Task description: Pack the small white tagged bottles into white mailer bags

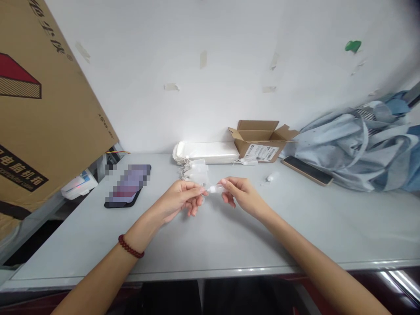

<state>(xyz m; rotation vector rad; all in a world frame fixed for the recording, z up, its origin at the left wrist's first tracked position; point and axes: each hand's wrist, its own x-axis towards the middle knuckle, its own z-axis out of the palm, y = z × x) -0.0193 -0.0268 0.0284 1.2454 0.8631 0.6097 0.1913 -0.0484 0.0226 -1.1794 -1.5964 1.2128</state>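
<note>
Above the middle of the table, a small clear plastic bottle with a white cap (214,189) lies sideways between my hands. My right hand (241,192) pinches its clear end between thumb and forefinger. At the capped end, my left hand (185,197) pinches a thin string loop, mostly hidden by the fingertips. Just behind my left hand is a pile of similar whitish pieces with strings (196,168). A single small white-and-clear piece (271,176) lies on the table to the right of my right hand.
At the wall lie a stack of flat white packets (210,152) and an open cardboard box (259,144). One phone (307,170) rests at right, beside bluish cloth (354,148); another phone (129,186), blurred out, is at left. A large carton (49,109) leans in from the left.
</note>
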